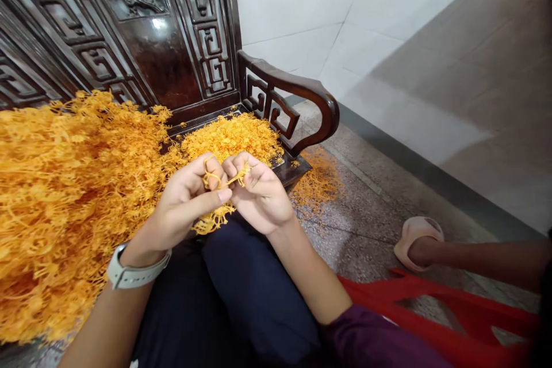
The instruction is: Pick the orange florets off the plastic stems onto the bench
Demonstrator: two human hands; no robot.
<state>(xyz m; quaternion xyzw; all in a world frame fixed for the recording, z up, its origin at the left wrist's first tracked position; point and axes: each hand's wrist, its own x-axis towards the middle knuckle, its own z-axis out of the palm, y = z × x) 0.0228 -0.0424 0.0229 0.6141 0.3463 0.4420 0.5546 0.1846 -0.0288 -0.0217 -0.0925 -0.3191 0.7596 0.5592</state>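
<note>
Single view, head-worn; it looked forward and steeply down over the wearer's lap; nearest lay the left hand (185,201) and right hand (259,192), close below centre; the dark carved wooden bench (181,63) filled the upper left, near; the speckled grey stone floor (371,213) receded rightward; no second view existed.

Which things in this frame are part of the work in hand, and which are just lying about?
In hand:
- left hand and right hand, both pinching one orange sprig cluster
- big orange pile on the left
- smaller orange heap on the carved wooden bench

Lying about:
- orange scatter on the floor
- pink slipper on another person's foot
- red plastic item
- white wristwatch
</note>
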